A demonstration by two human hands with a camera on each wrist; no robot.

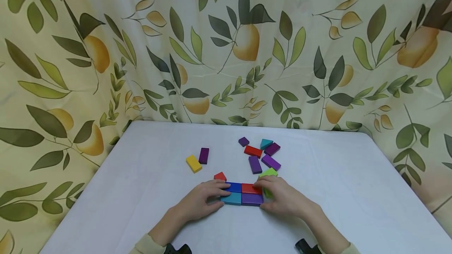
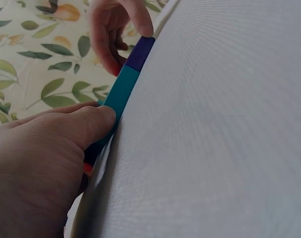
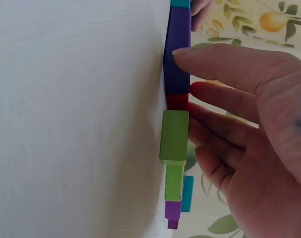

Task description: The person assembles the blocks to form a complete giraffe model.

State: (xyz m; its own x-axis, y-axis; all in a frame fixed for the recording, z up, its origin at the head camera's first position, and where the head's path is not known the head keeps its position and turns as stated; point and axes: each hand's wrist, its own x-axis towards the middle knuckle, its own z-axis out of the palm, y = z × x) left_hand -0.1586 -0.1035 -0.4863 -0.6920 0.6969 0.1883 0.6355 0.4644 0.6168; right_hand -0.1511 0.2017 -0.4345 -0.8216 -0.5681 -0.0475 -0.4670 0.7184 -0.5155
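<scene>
Four flat blocks lie edge to edge in a two-by-two rectangle: a blue block (image 1: 234, 187) and a red block (image 1: 251, 189) at the back, a teal block (image 1: 231, 198) and a purple block (image 1: 252, 199) in front. My left hand (image 1: 199, 201) grips the left end, thumb against the teal block (image 2: 122, 94), fingers over the blue one. At the right end, my right hand (image 1: 282, 197) has its thumb on the purple block's (image 3: 179, 37) front side and its forefinger at the red block. Green blocks (image 3: 174, 136) sit beside that hand, partly hidden by it in the head view.
A red pentagon-shaped block (image 1: 220, 176) lies just behind my left fingers. Farther back on the white table (image 1: 152, 175) are a yellow block (image 1: 194, 164), a dark purple block (image 1: 203, 155) and a loose group with another red block (image 1: 253, 151). A patterned curtain (image 1: 226, 81) hangs behind.
</scene>
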